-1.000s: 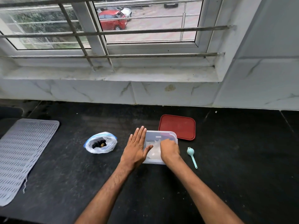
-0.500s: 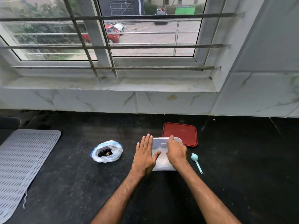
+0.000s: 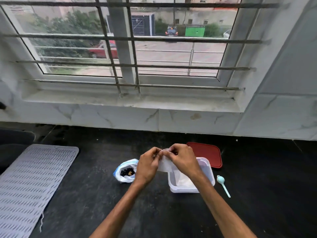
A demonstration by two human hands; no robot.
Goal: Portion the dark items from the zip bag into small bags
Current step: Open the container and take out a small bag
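A small clear bag (image 3: 164, 164) hangs above the counter, pinched at its top edge by both hands. My left hand (image 3: 147, 164) holds its left corner and my right hand (image 3: 182, 158) its right corner. Behind my left hand lies the open zip bag (image 3: 126, 170) with a blue rim and dark items inside. Under my right wrist stands a clear plastic box (image 3: 205, 170) with more thin bags in it.
A red lid (image 3: 208, 152) lies behind the box. A light blue scoop (image 3: 222, 183) lies to the box's right. A grey ribbed mat (image 3: 29, 182) covers the counter's left end. The tiled wall and window sill rise behind.
Both hands left the box and rose together, with a small clear bag now pinched between them. The camera tilted up towards the window.
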